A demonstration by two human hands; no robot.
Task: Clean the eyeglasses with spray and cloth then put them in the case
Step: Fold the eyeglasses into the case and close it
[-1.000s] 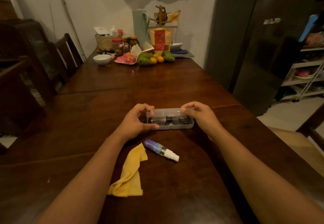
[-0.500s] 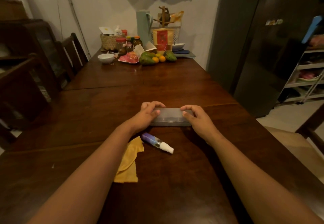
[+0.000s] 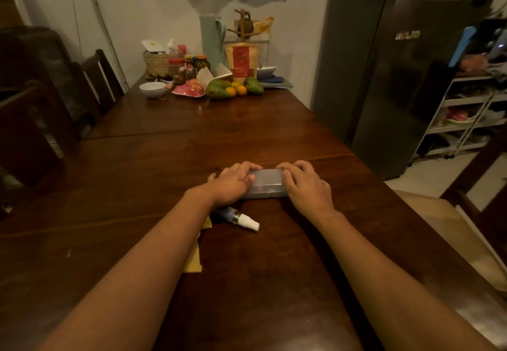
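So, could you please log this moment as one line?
left hand, right hand hold case | case closed | spray, cloth set aside

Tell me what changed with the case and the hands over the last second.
The case got closed: a second ago the glasses showed inside it, now the frosted lid covers them. The left hand and right hand shifted from pinching its ends to gripping it, fingers over the lid. The spray bottle and yellow cloth stayed on the table.

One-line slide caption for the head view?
Left hand and right hand grip the ends of the closed translucent eyeglass case on the wooden table; spray bottle and yellow cloth lie nearer.
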